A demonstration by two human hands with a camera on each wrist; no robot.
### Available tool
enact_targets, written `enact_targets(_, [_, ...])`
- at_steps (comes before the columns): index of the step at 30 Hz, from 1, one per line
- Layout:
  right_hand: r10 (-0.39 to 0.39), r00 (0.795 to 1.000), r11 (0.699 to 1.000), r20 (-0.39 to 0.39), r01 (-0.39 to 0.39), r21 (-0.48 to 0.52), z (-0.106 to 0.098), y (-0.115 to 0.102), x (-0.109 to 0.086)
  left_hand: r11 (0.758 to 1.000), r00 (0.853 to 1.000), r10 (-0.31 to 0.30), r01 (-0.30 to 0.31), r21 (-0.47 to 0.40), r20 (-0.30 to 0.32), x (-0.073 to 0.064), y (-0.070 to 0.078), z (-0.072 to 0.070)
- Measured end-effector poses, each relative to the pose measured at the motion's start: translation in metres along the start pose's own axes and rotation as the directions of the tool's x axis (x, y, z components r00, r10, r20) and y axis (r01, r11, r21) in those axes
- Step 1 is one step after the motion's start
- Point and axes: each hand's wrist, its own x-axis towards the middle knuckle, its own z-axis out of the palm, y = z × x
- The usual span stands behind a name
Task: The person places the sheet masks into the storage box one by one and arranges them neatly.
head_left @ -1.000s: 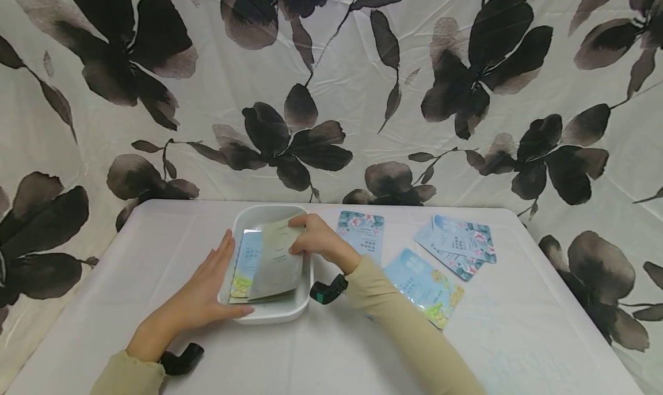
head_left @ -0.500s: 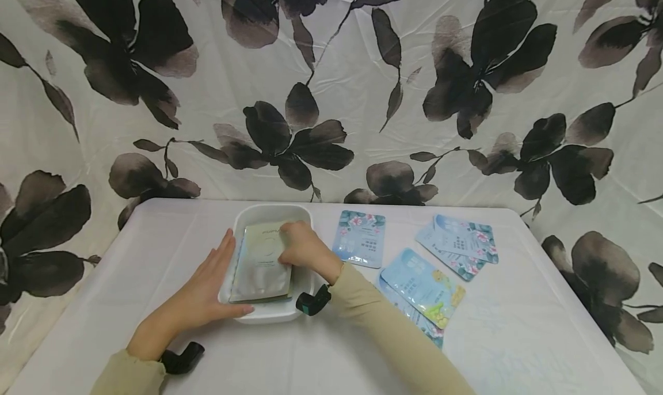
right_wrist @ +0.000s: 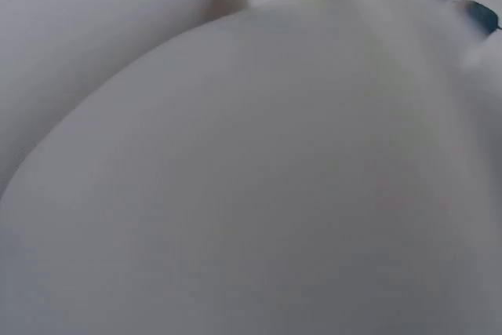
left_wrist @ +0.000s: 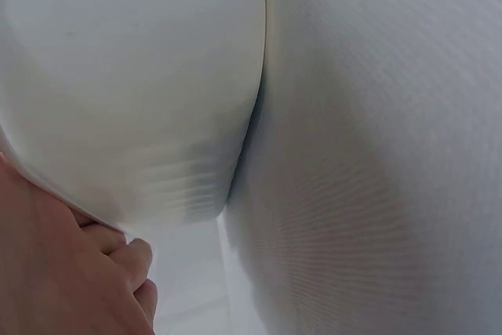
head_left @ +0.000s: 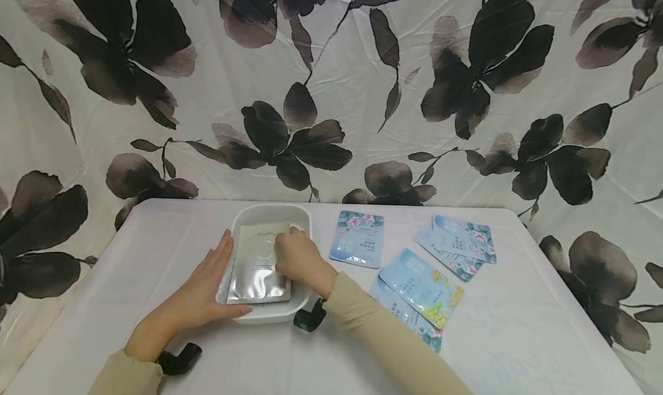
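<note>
Head view: the silver packet (head_left: 256, 284) lies flat in the white tray (head_left: 274, 314), right between the two hands. The left hand (head_left: 202, 288) is spread against the tray's left side, thumb out along the near rim, and it's well clear of the packet. The right hand (head_left: 303, 262) is inside the tray with bent fingers on the packet's right edge; can't tell if they're pinching it or just pushing down. Off to the right of the tray there's a lone blue packet (head_left: 357, 239), then a yellow-cornered packet (head_left: 422, 288) overlapping another one, plus a fanned pair (head_left: 468, 239) farther over. Left wrist view: you mostly get the tray's smooth outside, with the left hand's fingers up against it at lower left. Right wrist view: pretty much a blurry pale curved surface, so no help on the grip there.
</note>
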Motion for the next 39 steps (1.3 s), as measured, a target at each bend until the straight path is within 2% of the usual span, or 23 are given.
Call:
enact_targets(6, [-0.019,0.999,0.997,-0.041,0.016,-0.073,0.007,-0.004,-0.001,1.000,1.000,-0.010,0.010,0.000,0.006,-0.002,0.001,-0.002])
enact_targets(14, [-0.085,0.989,0.994,-0.125,0.075,-0.076,0.011,-0.002,-0.006,1.000,1.000,0.004,-0.004,0.009,0.005,-0.001,0.003,-0.004])
enact_targets(18, [-0.102,0.981,0.995,-0.164,0.098,-0.036,0.012,0.000,-0.010,1.000,1.000,0.010,-0.010,0.016,0.003,0.000,0.002,-0.003])
enact_targets(21, [-0.104,0.977,0.987,-0.185,0.124,0.101,0.012,0.004,-0.010,1.000,1.000,0.006,-0.006,0.012,0.000,0.000,0.001,-0.002])
enact_targets(22, [-0.097,0.977,0.973,-0.191,0.134,0.190,0.011,0.005,-0.010,1.000,1.000,0.002,-0.002,0.008,0.003,0.000,0.001,-0.001])
enact_targets(23, [-0.085,0.978,0.945,-0.191,0.140,0.297,0.009,0.007,-0.010,1.000,1.000,-0.006,0.006,0.002,0.007,0.000,0.001,-0.001])
enact_targets(24, [-0.075,0.979,0.902,-0.188,0.147,0.406,0.007,0.010,-0.010,1.000,1.000,-0.013,0.013,-0.002,0.011,0.001,0.001,-0.001])
enact_targets(26, [-0.055,0.984,0.796,-0.172,0.147,0.587,0.003,0.015,-0.011,0.999,0.999,-0.036,0.036,-0.010,0.020,0.000,0.000,-0.001])
enact_targets(28, [-0.040,0.986,0.680,-0.159,0.143,0.719,-0.001,0.020,-0.012,0.999,0.999,-0.045,0.046,-0.016,0.025,-0.001,0.000,-0.001])
enact_targets(29, [-0.033,0.988,0.645,-0.150,0.136,0.752,-0.008,0.021,-0.015,0.999,0.999,-0.047,0.047,-0.018,0.025,-0.001,0.000,-0.001])
enact_targets(33, [-0.029,0.990,0.582,-0.136,0.127,0.803,-0.022,0.033,-0.020,0.999,0.999,-0.040,0.041,-0.017,0.019,-0.002,-0.001,0.000])
enact_targets(39, [-0.036,0.986,0.577,-0.161,0.152,0.802,-0.046,0.065,-0.030,0.999,0.999,-0.047,0.047,-0.012,0.019,-0.001,0.001,-0.001])
